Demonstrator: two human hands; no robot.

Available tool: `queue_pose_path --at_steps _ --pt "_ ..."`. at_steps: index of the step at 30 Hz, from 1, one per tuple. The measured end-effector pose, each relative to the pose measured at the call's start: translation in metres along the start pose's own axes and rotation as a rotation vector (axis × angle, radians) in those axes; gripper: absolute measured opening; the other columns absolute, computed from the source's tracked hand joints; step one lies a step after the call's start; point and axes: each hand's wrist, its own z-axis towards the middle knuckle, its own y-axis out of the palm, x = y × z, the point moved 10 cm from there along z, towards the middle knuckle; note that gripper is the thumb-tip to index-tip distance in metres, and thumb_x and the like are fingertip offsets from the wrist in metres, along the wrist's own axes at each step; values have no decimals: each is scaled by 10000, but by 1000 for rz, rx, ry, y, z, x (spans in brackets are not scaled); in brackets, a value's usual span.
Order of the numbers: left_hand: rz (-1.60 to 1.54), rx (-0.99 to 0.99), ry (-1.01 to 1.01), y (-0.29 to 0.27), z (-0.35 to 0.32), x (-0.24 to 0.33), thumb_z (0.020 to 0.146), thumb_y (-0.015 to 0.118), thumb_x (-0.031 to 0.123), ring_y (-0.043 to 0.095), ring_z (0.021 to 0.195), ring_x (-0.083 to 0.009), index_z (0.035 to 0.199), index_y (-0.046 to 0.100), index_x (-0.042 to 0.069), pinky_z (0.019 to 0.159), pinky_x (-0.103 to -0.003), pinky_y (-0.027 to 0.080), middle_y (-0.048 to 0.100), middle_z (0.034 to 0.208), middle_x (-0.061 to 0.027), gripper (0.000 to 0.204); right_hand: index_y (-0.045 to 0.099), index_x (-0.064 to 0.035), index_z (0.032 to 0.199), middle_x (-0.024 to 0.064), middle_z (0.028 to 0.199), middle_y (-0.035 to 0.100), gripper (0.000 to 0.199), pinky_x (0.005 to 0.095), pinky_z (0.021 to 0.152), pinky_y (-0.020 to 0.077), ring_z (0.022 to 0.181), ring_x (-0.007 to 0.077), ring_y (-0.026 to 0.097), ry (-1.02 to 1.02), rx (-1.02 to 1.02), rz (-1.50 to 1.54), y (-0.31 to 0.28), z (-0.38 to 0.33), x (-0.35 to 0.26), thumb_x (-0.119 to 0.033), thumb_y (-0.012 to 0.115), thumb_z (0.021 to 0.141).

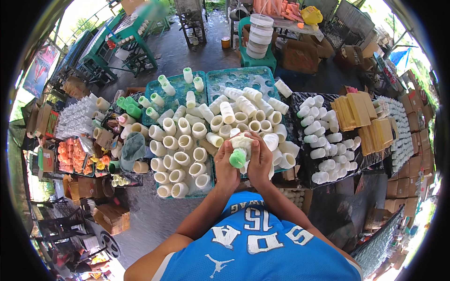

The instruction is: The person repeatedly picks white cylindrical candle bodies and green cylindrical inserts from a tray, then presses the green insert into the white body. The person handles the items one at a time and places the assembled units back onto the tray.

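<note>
Both my hands close around one cream cylindrical mould with a pale green candle end poking out of its lower end. My left hand grips its left side. My right hand wraps the right side. I hold it just above the near edge of a teal tray heaped with many similar cream tube moulds. More white cylinders lie on a dark tray to the right.
Green tubes and a grey-green cap lie at the left, beside boxes of orange and yellow items. Stacks of yellow packets sit at right. A stack of white rings rests on a green chair behind.
</note>
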Motion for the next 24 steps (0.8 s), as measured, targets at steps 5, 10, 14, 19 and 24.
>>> queue_pose_path --at_steps 5,10,14,19,24 --pt "-143 42 -79 -24 5 -22 1149 535 323 743 1076 -212 1364 659 -11 952 -360 609 753 1242 -130 416 694 46 1263 117 1174 747 408 325 968 541 1058 192 698 7 17 56 1 1 22 -276 457 1183" --pt "-268 71 -41 -39 13 -38 1131 582 309 748 962 -181 1234 737 -6 889 -335 609 782 1115 -97 365 691 58 1223 122 1148 748 411 322 928 566 1019 179 701 124 -40 278 14 -3 38 -276 453 1184" --pt "-247 165 -13 -56 12 -38 1153 520 358 752 950 -178 1212 734 15 884 -325 612 781 1107 -86 408 661 24 1220 115 1145 737 365 327 950 560 1039 178 695 168 -97 325 33 -8 45 -281 465 1179" --pt "-478 -13 -31 -36 11 -33 1155 501 357 537 1398 -187 1565 489 56 1209 -361 394 599 1475 -97 508 614 -15 1329 109 1227 694 438 350 1010 532 1121 206 671 304 -181 337 63 2 41 -383 425 1181" --pt "-512 -89 73 -36 -7 8 1153 503 351 515 1423 -204 1624 417 84 1225 -359 371 579 1492 -95 548 467 -53 1570 129 1492 571 552 383 1174 419 1358 233 571 326 -440 519 95 -10 47 -435 409 1177"
